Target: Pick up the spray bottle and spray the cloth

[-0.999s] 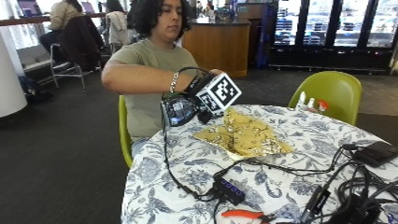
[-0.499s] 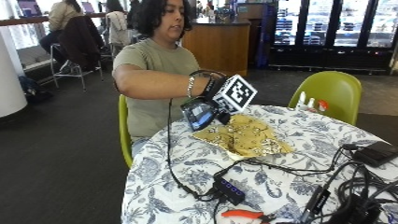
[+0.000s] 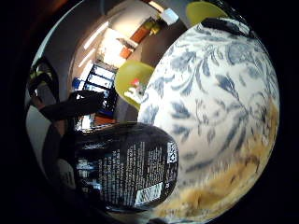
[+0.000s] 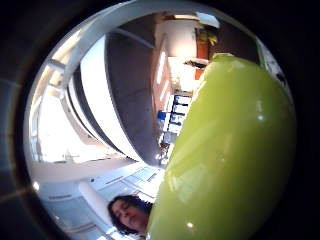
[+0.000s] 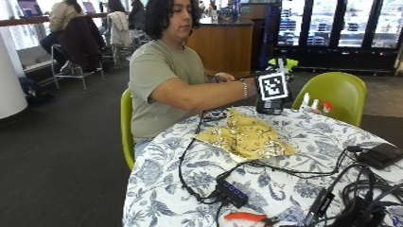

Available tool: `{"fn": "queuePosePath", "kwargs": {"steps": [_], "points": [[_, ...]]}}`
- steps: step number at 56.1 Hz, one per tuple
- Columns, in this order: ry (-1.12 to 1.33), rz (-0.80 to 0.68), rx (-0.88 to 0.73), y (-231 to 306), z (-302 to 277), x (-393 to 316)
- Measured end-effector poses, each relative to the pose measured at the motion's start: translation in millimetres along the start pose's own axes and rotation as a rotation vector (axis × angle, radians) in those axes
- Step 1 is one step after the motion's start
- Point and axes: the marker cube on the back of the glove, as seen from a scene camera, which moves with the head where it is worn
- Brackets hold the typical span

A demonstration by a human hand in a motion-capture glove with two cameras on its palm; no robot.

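The spray bottle [image 5: 272,105] has a black body and a green head, and it is upright at the far edge of the round table [image 5: 189,189]. My gloved right hand [image 5: 257,81] is stretched out to it and grips its upper part. In the little finger side view the black labelled body [image 3: 126,168] is right by the palm. The green head [image 4: 230,160] fills much of the thumb side view. The crumpled gold cloth [image 5: 249,137] lies on the flowered tablecloth, nearer to the person than the bottle. Its edge [image 3: 224,198] shows below the bottle.
Black cables and a small black hub [image 5: 232,191] run across the table's near half, with red-handled pliers [image 5: 245,218] beside them. Small white bottles [image 5: 311,101] stand by the green chair [image 5: 334,94]. The bare left hand [image 5: 223,75] hovers near the chest.
My right hand has moved from the near side of the cloth across it to the table's far edge, where it now holds the spray bottle.
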Motion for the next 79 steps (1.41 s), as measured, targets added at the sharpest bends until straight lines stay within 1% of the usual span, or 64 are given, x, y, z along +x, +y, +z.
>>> {"fn": "queuePosePath", "kwargs": {"steps": [1,3,8,13,17,20,23,26,30,33,36,40,43,45,47,49,51,53,56,58,60,63,71,79], "points": [[-0.008,-0.019,0.047,-7.4,4.3,2.4],[-0.016,-0.05,0.086,-15.1,9.9,7.1],[0.037,-0.108,0.047,-17.4,21.0,26.3],[0.044,-0.124,0.0,-18.4,29.4,39.5],[0.077,-0.134,0.022,-23.7,31.3,52.6],[0.033,-0.14,0.018,-22.6,32.2,51.8],[-0.025,-0.145,0.076,-29.8,32.9,46.5],[-0.016,-0.149,0.112,-34.5,30.5,48.4],[0.042,-0.152,0.057,-27.6,27.7,57.3],[0.022,-0.154,0.068,-29.6,28.4,55.6],[0.036,-0.154,0.028,-25.2,27.3,58.9],[0.008,-0.162,0.121,-37.8,28.6,55.2],[0.009,-0.161,0.15,-41.6,28.0,55.9],[0.014,-0.157,0.123,-37.9,28.1,57.7],[0.016,-0.147,0.054,-28.6,27.9,60.2],[-0.019,-0.128,0.011,-24.3,26.3,57.9],[-0.075,-0.1,0.005,-26.7,23.4,52.0],[-0.105,-0.065,-0.045,-24.1,19.7,49.4],[-0.09,-0.02,-0.148,-12.6,13.3,50.7],[-0.058,0.004,-0.17,-4.6,7.4,51.5],[-0.007,0.026,-0.142,3.4,-3.3,51.8],[0.153,0.045,-0.122,24.6,-28.2,59.6],[0.44,0.049,-0.279,95.7,-80.0,53.3],[0.635,0.039,-0.455,157.7,-124.5,46.5]]}}
